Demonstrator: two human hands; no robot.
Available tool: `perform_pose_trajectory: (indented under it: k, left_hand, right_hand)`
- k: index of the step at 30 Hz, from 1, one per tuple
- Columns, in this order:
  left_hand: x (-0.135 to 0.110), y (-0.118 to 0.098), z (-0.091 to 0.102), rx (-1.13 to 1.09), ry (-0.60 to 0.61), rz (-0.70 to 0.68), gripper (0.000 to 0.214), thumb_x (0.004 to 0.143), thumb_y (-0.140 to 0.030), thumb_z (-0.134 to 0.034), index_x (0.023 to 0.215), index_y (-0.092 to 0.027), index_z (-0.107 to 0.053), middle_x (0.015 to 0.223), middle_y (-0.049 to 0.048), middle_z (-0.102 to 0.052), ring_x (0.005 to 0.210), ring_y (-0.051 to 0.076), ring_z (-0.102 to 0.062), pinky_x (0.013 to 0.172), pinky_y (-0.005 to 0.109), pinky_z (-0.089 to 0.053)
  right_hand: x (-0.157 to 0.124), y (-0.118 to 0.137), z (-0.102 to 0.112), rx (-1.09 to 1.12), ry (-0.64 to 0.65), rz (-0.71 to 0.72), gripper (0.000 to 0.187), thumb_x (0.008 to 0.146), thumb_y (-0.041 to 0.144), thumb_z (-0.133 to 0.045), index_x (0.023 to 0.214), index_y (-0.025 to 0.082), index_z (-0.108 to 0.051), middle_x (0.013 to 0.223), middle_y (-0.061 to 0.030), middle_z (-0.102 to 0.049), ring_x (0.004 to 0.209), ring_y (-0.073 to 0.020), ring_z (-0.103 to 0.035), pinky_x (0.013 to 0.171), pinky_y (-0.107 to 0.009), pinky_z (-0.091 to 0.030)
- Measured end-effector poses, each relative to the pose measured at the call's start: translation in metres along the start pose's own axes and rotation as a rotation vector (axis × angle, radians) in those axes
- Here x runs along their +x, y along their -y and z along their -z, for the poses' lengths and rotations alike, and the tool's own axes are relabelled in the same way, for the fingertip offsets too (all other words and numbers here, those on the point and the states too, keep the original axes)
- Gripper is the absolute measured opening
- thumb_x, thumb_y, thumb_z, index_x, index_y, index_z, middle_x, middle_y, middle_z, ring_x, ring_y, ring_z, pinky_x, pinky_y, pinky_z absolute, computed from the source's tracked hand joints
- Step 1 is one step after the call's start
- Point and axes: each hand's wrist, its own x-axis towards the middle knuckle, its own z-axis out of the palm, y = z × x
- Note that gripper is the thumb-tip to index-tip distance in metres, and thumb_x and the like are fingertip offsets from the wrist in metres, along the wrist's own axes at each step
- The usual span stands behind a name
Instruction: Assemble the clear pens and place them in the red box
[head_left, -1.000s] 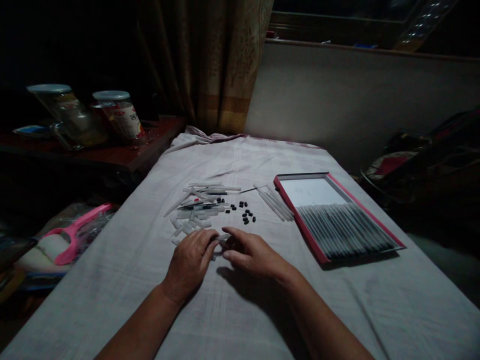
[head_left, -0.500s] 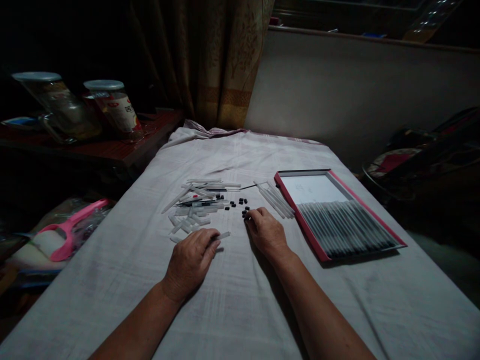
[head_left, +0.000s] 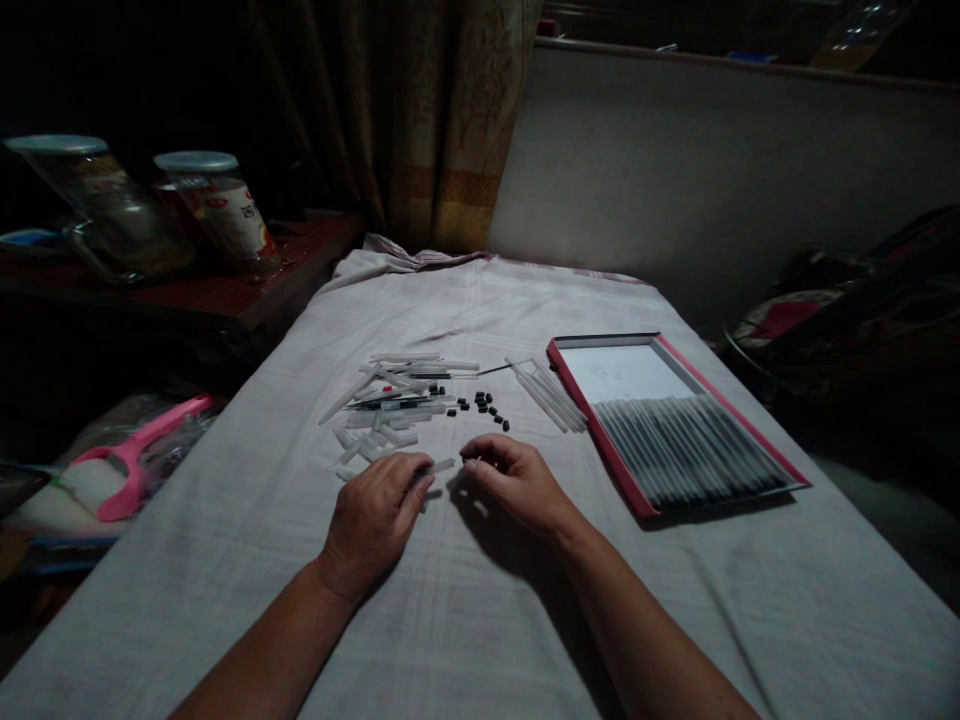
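Observation:
My left hand point(head_left: 377, 505) is closed around a clear plastic pen barrel point(head_left: 442, 465), whose end sticks out toward the right. Just across from that end is my right hand point(head_left: 521, 480), raised over the cloth, thumb and forefinger pinching a small black pen plug point(head_left: 464, 459) mostly covered by the fingertips. Several more black plugs point(head_left: 481, 403) lie scattered beyond it. Behind my left hand there is a loose heap of clear pen parts point(head_left: 390, 418), with thin dark refills point(head_left: 397, 404) among them.
To the right lies a pink-edged box point(head_left: 630, 480) with a row of pens point(head_left: 690, 455) inside. Several clear barrels point(head_left: 551, 395) rest against its left side. A pink-handled item point(head_left: 131, 465) is at the left, below a side table point(head_left: 247, 300) with jars point(head_left: 225, 210).
My right hand has lifted from the black plugs and moved left toward the barrel's end, with a plug in its fingertips. My left hand has stayed nearly still.

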Motion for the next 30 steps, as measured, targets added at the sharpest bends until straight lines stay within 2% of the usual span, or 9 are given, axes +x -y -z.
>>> perform_pose_trajectory:
  k: [4,11,17,19,21,23,25,27,30]
  left_hand:
    - [-0.0011,0.0001,-0.0009,-0.018,0.014,0.009,0.013,0.096,-0.026,-0.05,0.104,-0.019,-0.059,0.09,0.0047,-0.072,0.08,0.018,-0.069,0.072,0.029,-0.054]
    - [0.0015,-0.0024,0.0018,-0.043,0.014,-0.017,0.013,0.097,-0.025,-0.049,0.103,-0.019,-0.059,0.089,0.0056,-0.072,0.079,0.018,-0.069,0.071,0.029,-0.054]
    - [0.0024,-0.0066,0.0031,-0.101,0.006,-0.066,0.01,0.096,-0.022,-0.05,0.101,-0.019,-0.059,0.085,0.0044,-0.072,0.076,0.016,-0.068,0.069,0.028,-0.054]
    - [0.0025,-0.0064,0.0025,-0.099,0.004,-0.059,0.011,0.097,-0.023,-0.05,0.101,-0.019,-0.059,0.086,0.0045,-0.072,0.076,0.017,-0.068,0.069,0.028,-0.054]
    - [0.0026,-0.0056,0.0024,-0.089,0.017,-0.033,0.011,0.097,-0.023,-0.049,0.1,-0.019,-0.059,0.086,0.0048,-0.072,0.077,0.017,-0.068,0.069,0.029,-0.054]
    - [0.0026,-0.0048,0.0027,-0.08,0.036,-0.012,0.012,0.097,-0.024,-0.049,0.099,-0.019,-0.06,0.086,0.0049,-0.072,0.077,0.017,-0.068,0.069,0.029,-0.053]
    - [0.0025,-0.0045,0.0033,-0.076,0.05,-0.008,0.013,0.097,-0.024,-0.048,0.099,-0.019,-0.061,0.086,0.005,-0.072,0.077,0.018,-0.068,0.07,0.029,-0.053]
    - [0.0024,-0.0048,0.0039,-0.077,0.057,-0.012,0.014,0.096,-0.024,-0.048,0.1,-0.019,-0.061,0.086,0.005,-0.072,0.077,0.018,-0.068,0.07,0.029,-0.053]
    - [0.0025,-0.0054,0.004,-0.081,0.057,-0.011,0.014,0.097,-0.024,-0.048,0.1,-0.02,-0.061,0.086,0.0049,-0.072,0.078,0.018,-0.068,0.07,0.029,-0.053]
  right_hand:
    - [-0.0005,0.0048,-0.0066,0.003,-0.002,0.018,0.017,0.079,0.031,-0.062,0.088,0.02,-0.071,0.078,-0.0034,-0.067,0.071,-0.0165,-0.061,0.065,-0.029,-0.049]
    - [0.0001,0.0044,-0.0074,-0.158,-0.017,0.197,0.014,0.082,0.028,-0.059,0.082,0.022,-0.071,0.079,-0.0044,-0.07,0.074,-0.0176,-0.062,0.071,-0.03,-0.048]
    - [-0.004,0.0007,-0.0043,-0.387,-0.01,0.217,0.044,0.092,0.041,-0.049,0.054,0.021,-0.057,0.053,-0.0007,-0.054,0.053,-0.0132,-0.049,0.056,-0.026,-0.038]
    - [-0.0053,0.0005,-0.0028,-0.351,0.012,0.209,0.036,0.092,0.039,-0.048,0.064,0.02,-0.062,0.061,-0.0019,-0.06,0.058,-0.0142,-0.054,0.06,-0.026,-0.04]
    - [-0.006,0.0011,-0.0011,-0.243,0.061,0.167,0.021,0.09,0.036,-0.053,0.089,0.02,-0.067,0.076,-0.0028,-0.067,0.066,-0.0151,-0.06,0.064,-0.026,-0.044]
    - [-0.0059,0.0018,0.0002,-0.139,0.098,0.122,0.02,0.087,0.033,-0.057,0.1,0.021,-0.065,0.081,-0.002,-0.068,0.069,-0.0149,-0.061,0.065,-0.025,-0.045]
    - [-0.005,0.0016,0.0007,-0.12,0.097,0.108,0.015,0.086,0.032,-0.057,0.089,0.02,-0.066,0.074,-0.0002,-0.066,0.066,-0.0142,-0.06,0.063,-0.025,-0.045]
    - [-0.004,0.0005,0.0006,-0.181,0.071,0.115,0.023,0.088,0.033,-0.054,0.073,0.019,-0.064,0.065,0.0008,-0.062,0.062,-0.0136,-0.057,0.061,-0.025,-0.044]
    - [-0.004,-0.0007,0.001,-0.209,0.102,0.112,0.022,0.089,0.034,-0.054,0.079,0.019,-0.065,0.066,0.0007,-0.064,0.062,-0.0137,-0.058,0.061,-0.024,-0.044]
